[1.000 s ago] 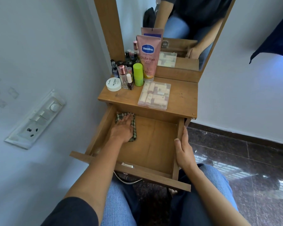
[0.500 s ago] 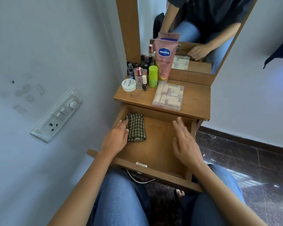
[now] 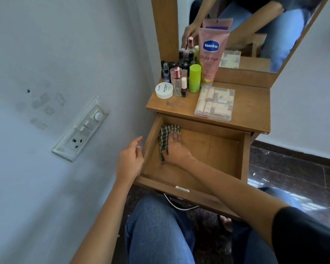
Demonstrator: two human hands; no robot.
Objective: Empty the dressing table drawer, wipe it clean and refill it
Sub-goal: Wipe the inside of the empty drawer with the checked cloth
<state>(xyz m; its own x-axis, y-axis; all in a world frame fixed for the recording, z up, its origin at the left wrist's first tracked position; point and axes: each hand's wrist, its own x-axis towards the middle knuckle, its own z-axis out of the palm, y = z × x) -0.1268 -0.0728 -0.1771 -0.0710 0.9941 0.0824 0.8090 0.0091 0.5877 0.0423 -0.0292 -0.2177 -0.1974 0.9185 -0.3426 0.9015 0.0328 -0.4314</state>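
Observation:
The wooden drawer (image 3: pixel 243 157) of the dressing table stands pulled out, with only a cloth in it. That green checked cloth (image 3: pixel 165 133) lies in the drawer's back left corner. My right hand (image 3: pixel 176 149) reaches across the drawer and presses flat on the cloth, fingers straight. My left hand (image 3: pixel 130 161) is outside the drawer, right beside its left wall, fingers loosely curled and holding nothing.
On the table top (image 3: pixel 255 111) stand a pink Vaseline tube (image 3: pixel 211 54), a green bottle (image 3: pixel 194 78), a white jar (image 3: pixel 163 90), several small bottles and a clear plastic box (image 3: pixel 214 102). A switch panel (image 3: pixel 82 130) sits on the left wall. My knees are under the drawer front.
My left hand let go of the cloth and moved out to the drawer's left side. My right hand left the drawer's right wall and came down on the cloth.

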